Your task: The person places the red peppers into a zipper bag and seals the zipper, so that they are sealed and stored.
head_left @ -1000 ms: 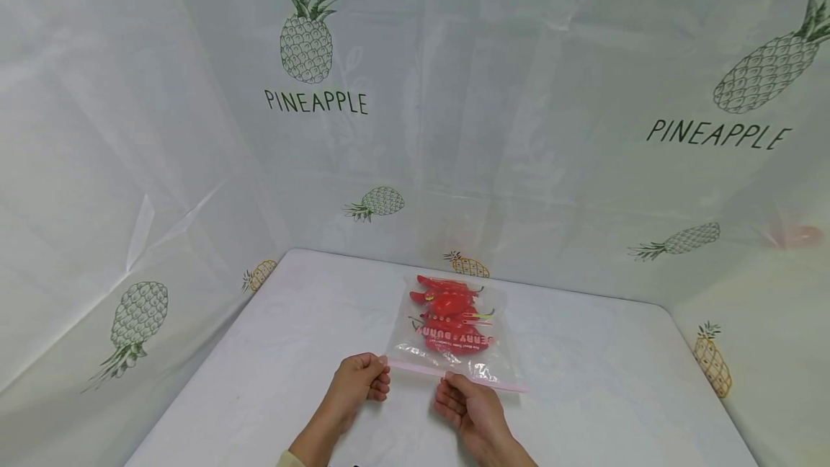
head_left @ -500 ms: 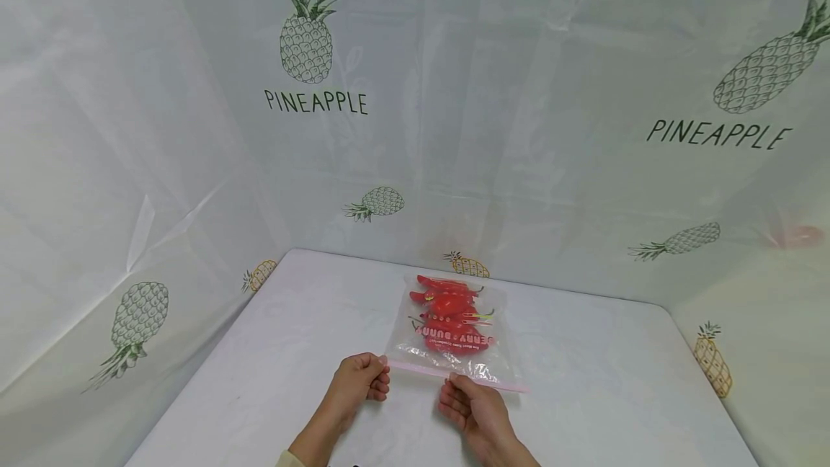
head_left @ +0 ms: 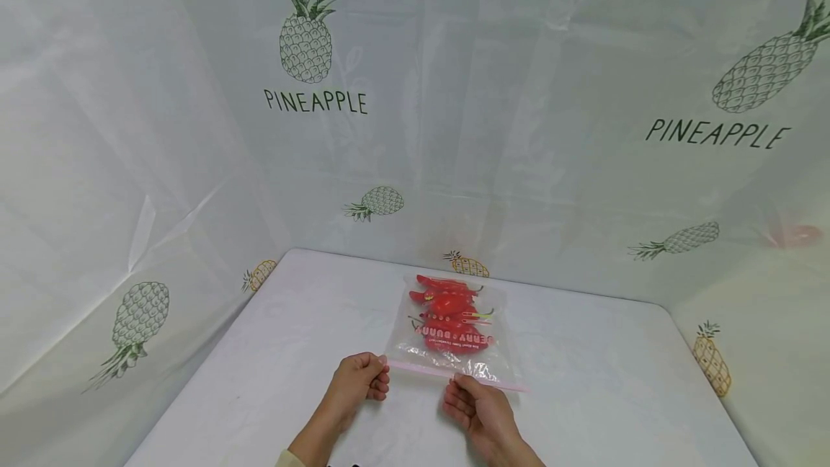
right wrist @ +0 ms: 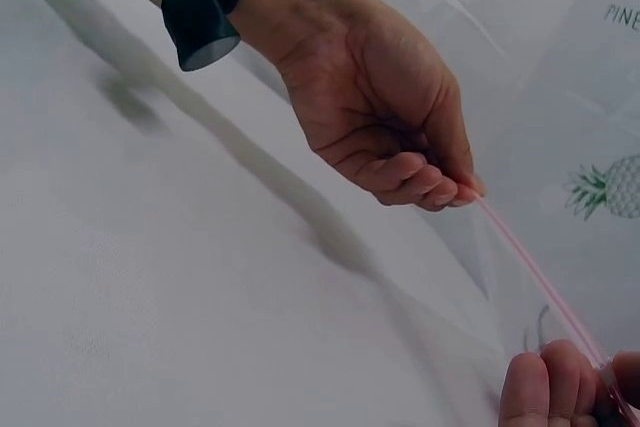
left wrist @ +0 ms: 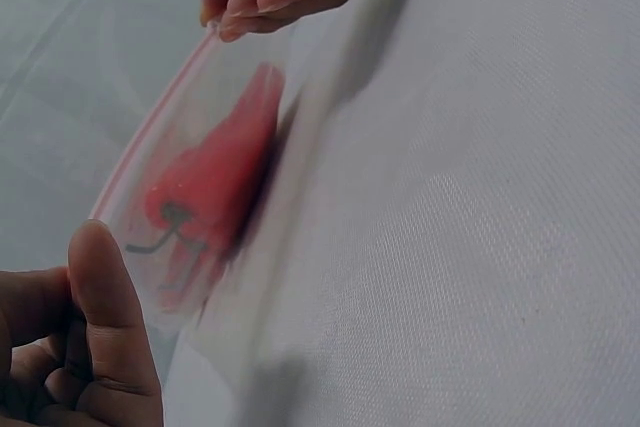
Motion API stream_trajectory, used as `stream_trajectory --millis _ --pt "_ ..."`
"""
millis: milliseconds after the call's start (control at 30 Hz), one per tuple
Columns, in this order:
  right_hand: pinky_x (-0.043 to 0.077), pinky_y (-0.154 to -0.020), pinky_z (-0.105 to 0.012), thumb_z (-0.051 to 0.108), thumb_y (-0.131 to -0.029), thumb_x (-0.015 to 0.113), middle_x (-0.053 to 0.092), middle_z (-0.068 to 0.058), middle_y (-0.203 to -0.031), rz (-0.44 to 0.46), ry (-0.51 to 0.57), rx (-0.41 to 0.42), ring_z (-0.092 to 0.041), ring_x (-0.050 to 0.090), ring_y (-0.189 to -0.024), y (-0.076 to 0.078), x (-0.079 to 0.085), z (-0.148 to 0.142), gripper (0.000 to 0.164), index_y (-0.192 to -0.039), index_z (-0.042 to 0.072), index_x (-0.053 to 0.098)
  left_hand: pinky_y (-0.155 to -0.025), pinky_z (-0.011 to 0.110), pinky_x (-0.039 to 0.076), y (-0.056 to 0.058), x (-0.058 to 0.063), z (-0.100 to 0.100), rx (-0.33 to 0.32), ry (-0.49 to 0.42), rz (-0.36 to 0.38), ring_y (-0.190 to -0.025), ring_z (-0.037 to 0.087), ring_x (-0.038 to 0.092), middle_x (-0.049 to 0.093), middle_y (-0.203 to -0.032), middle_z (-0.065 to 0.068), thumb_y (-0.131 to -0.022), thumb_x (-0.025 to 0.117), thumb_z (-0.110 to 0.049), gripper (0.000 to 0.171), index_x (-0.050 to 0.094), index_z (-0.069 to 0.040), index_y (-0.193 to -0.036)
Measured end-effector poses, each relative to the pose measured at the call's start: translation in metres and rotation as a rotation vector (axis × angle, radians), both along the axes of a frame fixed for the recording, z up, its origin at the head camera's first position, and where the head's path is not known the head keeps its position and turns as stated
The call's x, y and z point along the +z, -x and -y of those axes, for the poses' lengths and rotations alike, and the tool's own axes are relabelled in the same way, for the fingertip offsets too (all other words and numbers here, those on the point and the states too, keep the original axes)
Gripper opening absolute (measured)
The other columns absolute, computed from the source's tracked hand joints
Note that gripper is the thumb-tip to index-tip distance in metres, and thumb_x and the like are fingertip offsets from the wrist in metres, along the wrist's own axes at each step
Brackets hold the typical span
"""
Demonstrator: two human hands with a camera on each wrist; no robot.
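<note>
A clear zip bag (head_left: 402,341) with a pink seal strip (head_left: 421,369) lies on the table, its strip edge toward me. Inside are several red peppers (head_left: 447,305) with green stems. My left hand (head_left: 357,384) pinches the strip's left corner between thumb and curled fingers. Along the middle of the strip, my right hand (head_left: 481,409) pinches the seal with thumb and forefinger, other fingers curled below. In the left wrist view the strip edge is lifted off the table and stretched between the hands, with one pepper (left wrist: 225,162) showing through the plastic.
The white table (head_left: 298,308) has rounded far corners. Hanging sheets (head_left: 519,128) printed with pineapples stand behind it and at both sides. A dark wrist strap (right wrist: 205,7) with a small device sits on the left wrist.
My right hand has slid a little to the right along the pink strip. The left hand, the bag and the peppers stay in place.
</note>
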State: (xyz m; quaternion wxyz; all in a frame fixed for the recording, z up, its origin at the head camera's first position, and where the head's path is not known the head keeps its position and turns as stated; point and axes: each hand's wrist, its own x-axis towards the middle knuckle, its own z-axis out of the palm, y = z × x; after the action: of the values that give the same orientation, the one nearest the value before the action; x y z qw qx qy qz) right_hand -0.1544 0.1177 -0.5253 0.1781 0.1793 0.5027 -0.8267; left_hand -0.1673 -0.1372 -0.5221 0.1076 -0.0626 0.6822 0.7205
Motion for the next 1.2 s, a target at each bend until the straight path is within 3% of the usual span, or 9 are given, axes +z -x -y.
stream_trajectory --millis 467,1200 --pt "0.066 -0.087 -0.037 0.022 -0.105 0.067 0.077 -0.007 -0.092 0.005 -0.005 -0.017 -0.016 0.076 -0.085 0.0 0.001 -0.007 0.022 -0.109 0.0 0.069 -0.06 0.023 0.061 -0.001 0.005 -0.001 0.006 0.004 -0.01 -0.065 0.01 0.064 0.065 -0.078 0.003 -0.109 0.061 -0.02 0.032 0.064 0.009 -0.098" --pt "0.067 -0.085 -0.034 0.019 -0.105 0.065 0.077 -0.005 -0.09 -0.041 0.013 0.0 -0.014 0.076 -0.085 -0.004 -0.002 -0.02 0.018 -0.1 0.004 0.073 -0.06 0.023 0.061 -0.001 0.002 0.0 0.008 -0.012 -0.009 -0.066 0.011 0.063 0.064 -0.077 0.003 -0.109 0.061 -0.019 0.029 0.064 0.007 -0.095"
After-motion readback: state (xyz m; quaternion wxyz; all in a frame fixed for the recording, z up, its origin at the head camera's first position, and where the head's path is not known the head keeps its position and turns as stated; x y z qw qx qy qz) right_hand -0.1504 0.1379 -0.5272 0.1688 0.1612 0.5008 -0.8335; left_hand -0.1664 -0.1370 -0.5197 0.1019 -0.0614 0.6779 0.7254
